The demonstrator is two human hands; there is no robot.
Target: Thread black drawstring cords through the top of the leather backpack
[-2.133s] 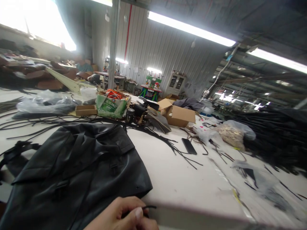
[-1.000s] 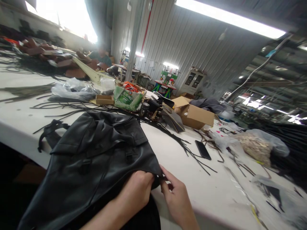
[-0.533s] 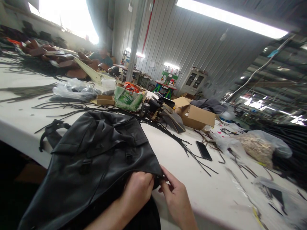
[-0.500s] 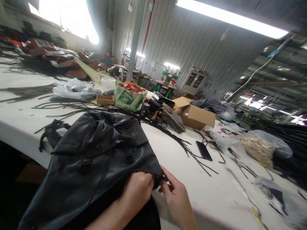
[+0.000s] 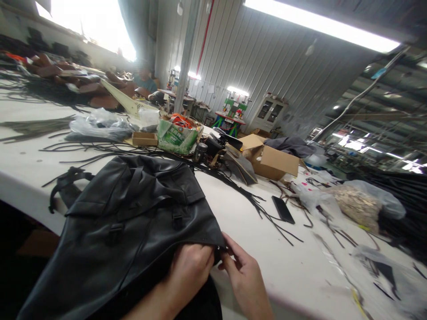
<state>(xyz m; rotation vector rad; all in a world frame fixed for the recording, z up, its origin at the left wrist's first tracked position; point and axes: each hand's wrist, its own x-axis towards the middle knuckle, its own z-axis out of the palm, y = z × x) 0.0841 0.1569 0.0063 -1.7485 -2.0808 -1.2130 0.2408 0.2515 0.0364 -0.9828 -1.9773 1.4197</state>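
Observation:
A black leather-look backpack [image 5: 143,222] lies on the white table with its opening towards me. Two buckles and a flap show on its upper face, and a strap [image 5: 68,186] sticks out at the left. My left hand [image 5: 191,271] is closed at the rim of the opening, its fingertips hidden under the edge. Beside it, my right hand [image 5: 245,271] pinches the rim's right corner between thumb and fingers. Both hands almost touch each other at that corner.
Black cords [image 5: 240,189] lie behind the backpack, and a phone [image 5: 283,210] rests to the right. Farther back stand a green bag [image 5: 176,138], a small box [image 5: 144,138] and an open carton [image 5: 275,162]. Plastic bags [image 5: 356,204] lie at right. A person [image 5: 146,82] sits far left.
The backpack has shifted very slightly left and down in view. Both hands keep their hold at the corner of the rim, with hardly any movement.

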